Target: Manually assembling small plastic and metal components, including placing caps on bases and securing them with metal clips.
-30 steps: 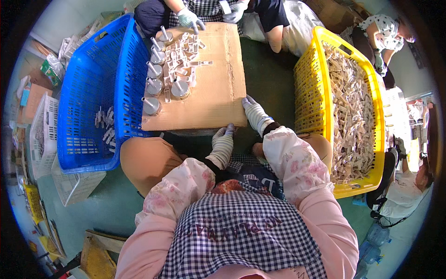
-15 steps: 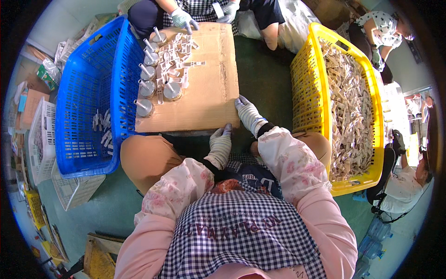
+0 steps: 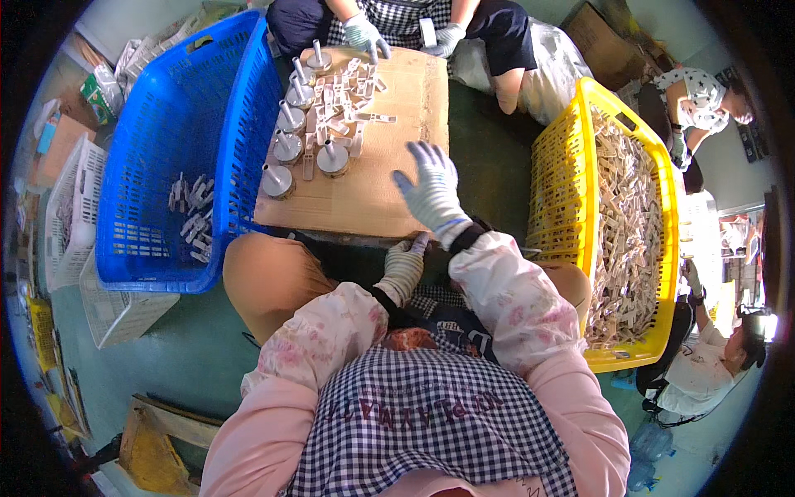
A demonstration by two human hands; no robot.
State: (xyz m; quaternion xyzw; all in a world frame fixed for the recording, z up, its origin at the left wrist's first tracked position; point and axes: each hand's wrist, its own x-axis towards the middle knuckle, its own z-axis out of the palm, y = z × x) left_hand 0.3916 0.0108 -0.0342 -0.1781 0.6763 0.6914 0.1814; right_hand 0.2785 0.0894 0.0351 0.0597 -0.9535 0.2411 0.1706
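My right hand [image 3: 432, 189], in a striped knit glove, is raised over the near right corner of a cardboard-topped work surface [image 3: 331, 203]. Its fingers are spread and hold nothing. At the near edge of the cardboard, my gloved left hand [image 3: 402, 267] grips the rim, its fingers partly hidden. Several round metal bases with upright rods [image 3: 334, 159] stand along the left part of the cardboard. Among them lies a loose pile of pale, clip-like pieces [image 3: 341, 98]. Across from me, a co-worker's gloved hand [image 3: 366, 37] rests at the far edge; the other [image 3: 445, 40] holds a small white piece.
A blue basket [image 3: 225, 157] on the left holds some grey clip-like pieces [image 3: 195, 207]. On the right, a yellow basket [image 3: 590, 166] is full of pale pieces [image 3: 628, 240]. Other people sit at the far right. A white crate [image 3: 124, 302] stands beside the blue basket.
My right hand has let go of the cardboard's right corner and lifted, fingers spreading. My left hand stays at the near edge. The whole view has shifted slightly.
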